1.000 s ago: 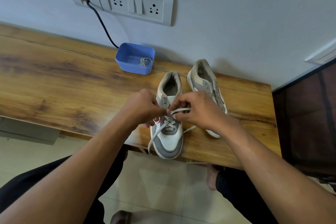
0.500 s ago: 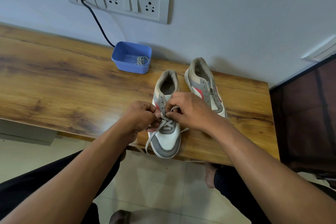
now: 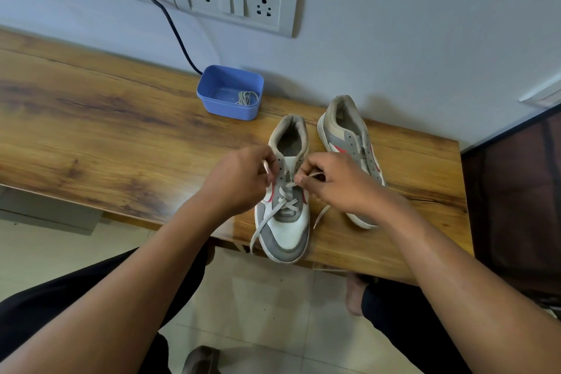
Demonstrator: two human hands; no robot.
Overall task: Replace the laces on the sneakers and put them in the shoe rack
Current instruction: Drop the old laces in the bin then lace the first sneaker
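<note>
Left hand [image 3: 239,179] pulled lace [image 3: 283,206] leftward, sneaker [image 3: 288,234] toe nearward

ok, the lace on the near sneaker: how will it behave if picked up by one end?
Likely floppy: the lace hangs limp past the table edge. Probably light, as the right hand holds it with a fingertip pinch. Pulled hard, it may drag the sneaker, being threaded through it.

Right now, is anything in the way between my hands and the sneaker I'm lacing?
Nothing visible does. Your left hand and right hand each pinch the lace at the eyelets of the near sneaker. The other sneaker lies to its right, not between. No shoe rack is in view.
</note>
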